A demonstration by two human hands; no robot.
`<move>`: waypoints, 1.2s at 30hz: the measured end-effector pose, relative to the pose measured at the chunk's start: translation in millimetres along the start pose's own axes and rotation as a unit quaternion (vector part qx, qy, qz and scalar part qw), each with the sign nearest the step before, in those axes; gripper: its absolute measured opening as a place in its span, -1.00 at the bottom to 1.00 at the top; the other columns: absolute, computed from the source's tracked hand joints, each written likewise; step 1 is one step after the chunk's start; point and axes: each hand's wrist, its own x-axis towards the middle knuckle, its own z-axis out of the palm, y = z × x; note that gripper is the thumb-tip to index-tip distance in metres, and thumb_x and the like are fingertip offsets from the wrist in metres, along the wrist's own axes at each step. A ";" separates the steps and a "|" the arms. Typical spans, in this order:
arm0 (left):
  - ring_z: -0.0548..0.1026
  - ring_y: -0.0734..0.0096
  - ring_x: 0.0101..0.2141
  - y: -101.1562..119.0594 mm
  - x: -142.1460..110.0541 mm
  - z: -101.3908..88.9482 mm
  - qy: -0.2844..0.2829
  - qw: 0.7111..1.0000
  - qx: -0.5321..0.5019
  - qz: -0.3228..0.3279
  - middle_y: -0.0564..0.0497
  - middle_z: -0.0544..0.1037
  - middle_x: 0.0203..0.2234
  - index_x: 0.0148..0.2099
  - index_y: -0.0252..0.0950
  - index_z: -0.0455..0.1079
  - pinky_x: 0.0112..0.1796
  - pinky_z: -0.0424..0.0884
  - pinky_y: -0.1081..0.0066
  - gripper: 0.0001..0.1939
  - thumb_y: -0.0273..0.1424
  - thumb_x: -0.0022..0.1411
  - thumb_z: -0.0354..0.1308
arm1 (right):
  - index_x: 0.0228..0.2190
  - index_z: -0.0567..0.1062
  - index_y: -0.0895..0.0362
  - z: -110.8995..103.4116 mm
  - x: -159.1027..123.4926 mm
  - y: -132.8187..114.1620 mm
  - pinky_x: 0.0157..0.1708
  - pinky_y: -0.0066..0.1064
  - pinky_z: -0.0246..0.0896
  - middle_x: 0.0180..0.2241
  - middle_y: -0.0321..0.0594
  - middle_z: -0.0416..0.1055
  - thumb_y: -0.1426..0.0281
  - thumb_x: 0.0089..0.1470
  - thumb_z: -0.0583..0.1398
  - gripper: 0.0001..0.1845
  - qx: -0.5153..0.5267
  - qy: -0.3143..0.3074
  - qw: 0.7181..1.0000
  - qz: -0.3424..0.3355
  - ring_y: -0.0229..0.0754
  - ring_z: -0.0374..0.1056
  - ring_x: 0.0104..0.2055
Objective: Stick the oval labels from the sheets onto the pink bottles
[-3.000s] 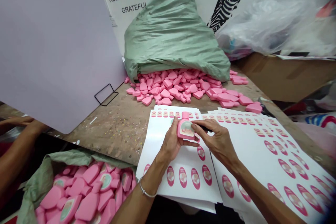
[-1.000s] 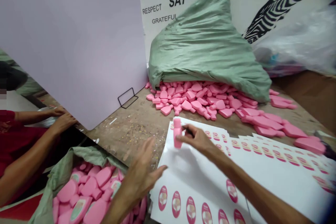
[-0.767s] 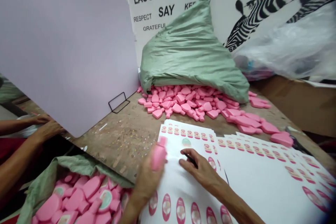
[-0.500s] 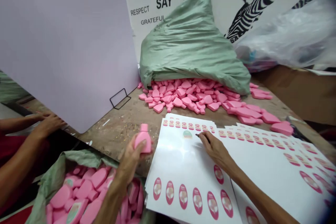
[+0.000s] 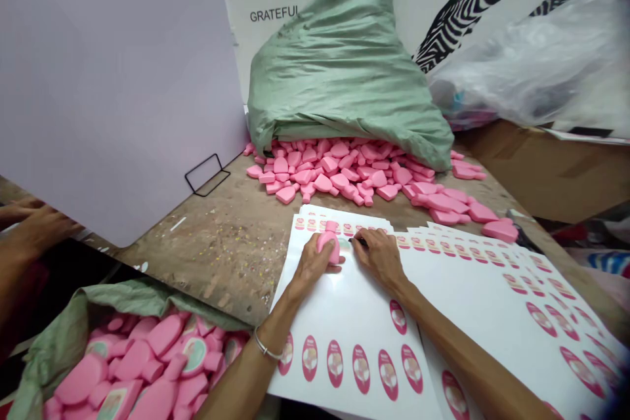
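Observation:
A small pink toy bottle (image 5: 329, 246) is in my left hand (image 5: 311, 269), whose fingers are wrapped round it above the sticker sheet (image 5: 344, 315). Close beside it, my right hand (image 5: 381, 259) pinches a small dark pointed tool (image 5: 358, 241); its exact kind is hidden by the fingers. Between bottle and tool lies a pale green round sticker (image 5: 344, 246), partly covered by my left hand. Rows of small stickers run along the sheet's top, and pink oval stickers (image 5: 361, 369) line its lower part.
Pink bottles (image 5: 339, 167) spill from a green sack (image 5: 344, 72) at the back. An open sack (image 5: 132, 295) at lower left holds more, some with stickers. More sheets (image 5: 472, 302) lie right. A white board (image 5: 123, 92) stands left, near another person's hand (image 5: 42, 230).
My left hand has brought the pink bottle rightward over the sheet, next to the green sticker and my right hand. The view has shifted slightly.

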 end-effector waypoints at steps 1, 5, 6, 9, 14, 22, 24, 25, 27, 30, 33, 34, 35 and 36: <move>0.57 0.28 -0.38 -0.3 -0.2 -0.5 -0.003 1.000 0.001 -0.001 -0.13 0.39 -0.23 -0.11 -0.36 0.24 -0.44 0.52 0.38 -0.60 -0.16 0.16 0.14 | -0.44 0.42 0.09 0.1 0.3 0.6 -0.26 -0.29 -0.05 -0.43 -0.22 0.44 0.36 0.09 0.08 -0.85 0.008 -0.001 1.000 0.000 -0.11 0.28 -0.28; 0.57 0.26 -0.35 0.8 -0.9 -2.1 -0.019 1.000 -0.001 -0.006 -0.11 0.38 -0.25 -0.11 -0.35 0.24 -0.40 0.53 0.36 -0.60 -0.14 0.16 0.14 | -0.48 0.41 0.08 0.1 3.6 6.0 -0.28 -0.34 -0.01 -0.47 -0.29 0.43 0.38 0.06 0.09 -0.87 0.045 -0.009 0.999 -0.002 -0.17 0.29 -0.33; 0.57 0.26 -0.36 1.2 -1.0 -2.4 -0.023 1.000 -0.003 -0.006 -0.11 0.38 -0.25 -0.11 -0.35 0.24 -0.39 0.53 0.35 -0.59 -0.14 0.15 0.14 | -0.49 0.40 0.08 0.3 4.7 7.5 -0.28 -0.35 0.00 -0.48 -0.31 0.43 0.37 0.06 0.10 -0.87 0.053 -0.011 0.999 -0.004 -0.18 0.29 -0.34; 0.58 0.26 -0.36 1.7 -1.0 -3.0 -0.027 1.000 -0.006 -0.004 -0.11 0.38 -0.24 -0.11 -0.34 0.25 -0.37 0.53 0.32 -0.57 -0.12 0.14 0.16 | -0.48 0.40 0.07 1.7 6.6 10.3 -0.26 -0.35 0.02 -0.47 -0.33 0.44 0.32 0.06 0.12 -0.87 0.071 -0.012 0.997 -0.007 -0.19 0.30 -0.35; 0.58 0.25 -0.35 0.6 -0.9 -3.6 -0.028 1.000 -0.004 -0.006 -0.12 0.39 -0.24 -0.10 -0.35 0.25 -0.36 0.53 0.32 -0.58 -0.13 0.16 0.14 | -0.45 0.41 0.08 4.3 4.1 6.3 -0.23 -0.28 -0.02 -0.44 -0.26 0.45 0.29 0.08 0.10 -0.84 0.061 0.015 0.998 0.006 -0.14 0.28 -0.32; 0.57 0.29 -0.37 -0.3 -1.2 -2.8 -0.024 1.000 -0.017 -0.008 -0.13 0.40 -0.21 -0.07 -0.35 0.23 -0.38 0.53 0.35 -0.62 -0.19 0.19 0.13 | -0.47 0.40 0.08 8.1 2.2 4.2 -0.20 -0.25 -0.03 -0.47 -0.27 0.44 0.23 0.01 0.17 -0.82 0.063 0.017 0.998 0.004 -0.13 0.29 -0.32; 0.57 0.30 -0.38 -1.1 -0.4 -3.1 -0.024 0.999 -0.023 -0.008 -0.14 0.40 -0.20 -0.07 -0.35 0.23 -0.38 0.54 0.35 -0.62 -0.20 0.19 0.13 | -0.49 0.39 0.08 9.2 2.5 4.5 -0.23 -0.27 0.03 -0.49 -0.27 0.42 0.19 -0.01 0.18 -0.78 0.073 0.023 0.997 0.011 -0.15 0.29 -0.36; 0.57 0.30 -0.38 -1.8 0.2 -3.6 -0.025 0.999 -0.028 -0.008 -0.14 0.41 -0.20 -0.07 -0.35 0.23 -0.38 0.54 0.34 -0.62 -0.20 0.18 0.14 | -0.49 0.38 0.09 8.7 2.5 4.3 -0.26 -0.29 0.07 -0.49 -0.27 0.41 0.17 -0.01 0.18 -0.76 0.083 0.026 0.996 0.016 -0.16 0.29 -0.37; 0.57 0.29 -0.38 -3.7 1.8 -5.1 -0.028 0.999 -0.040 -0.009 -0.15 0.42 -0.21 -0.07 -0.36 0.24 -0.37 0.54 0.33 -0.62 -0.20 0.17 0.15 | -0.50 0.37 0.09 4.1 2.2 3.0 -0.34 -0.35 0.12 -0.49 -0.26 0.40 0.13 0.00 0.18 -0.71 0.138 0.029 0.989 0.035 -0.19 0.29 -0.40; 0.57 0.27 -0.37 -5.1 2.2 -7.0 -0.031 0.997 -0.064 -0.007 -0.12 0.43 -0.25 -0.08 -0.35 0.25 -0.37 0.54 0.32 -0.60 -0.19 0.15 0.17 | -0.50 0.38 0.11 -12.7 1.8 -1.9 -0.43 -0.39 0.15 -0.51 -0.28 0.39 0.07 -0.01 0.18 -0.65 0.269 0.044 0.956 0.105 -0.23 0.27 -0.45; 0.55 0.32 -0.39 -0.8 -5.0 -3.7 -0.037 0.995 -0.088 -0.002 -0.11 0.44 -0.24 -0.08 -0.33 0.28 -0.38 0.54 0.30 -0.57 -0.12 0.14 0.16 | -0.42 0.47 0.13 -35.1 -0.7 -11.5 -0.50 -0.41 0.15 -0.54 -0.30 0.39 0.05 -0.02 0.19 -0.62 0.337 0.044 0.927 0.159 -0.26 0.25 -0.51; 0.55 0.33 -0.39 2.0 -9.3 -1.1 -0.046 0.993 -0.105 -0.002 -0.12 0.45 -0.24 -0.07 -0.34 0.30 -0.37 0.54 0.28 -0.56 -0.09 0.16 0.13 | -0.37 0.50 0.13 -41.8 -2.5 -15.9 -0.49 -0.41 0.16 -0.52 -0.29 0.41 0.05 -0.02 0.20 -0.62 0.348 0.032 0.924 0.159 -0.25 0.27 -0.50; 0.54 0.33 -0.40 5.2 -14.2 2.3 -0.057 0.990 -0.126 -0.005 -0.13 0.46 -0.25 -0.06 -0.35 0.32 -0.36 0.54 0.26 -0.53 -0.07 0.18 0.08 | -0.33 0.53 0.12 -47.6 -4.9 -20.6 -0.47 -0.40 0.20 -0.48 -0.27 0.45 0.06 -0.02 0.21 -0.62 0.357 0.017 0.922 0.152 -0.23 0.31 -0.46; 0.54 0.32 -0.40 8.6 -19.3 6.1 -0.066 0.987 -0.148 -0.011 -0.14 0.48 -0.26 -0.05 -0.37 0.34 -0.35 0.54 0.23 -0.51 -0.04 0.21 0.03 | -0.30 0.55 0.11 -52.3 -7.7 -25.6 -0.42 -0.38 0.24 -0.42 -0.25 0.49 0.08 -0.02 0.21 -0.62 0.367 0.004 0.919 0.142 -0.20 0.35 -0.40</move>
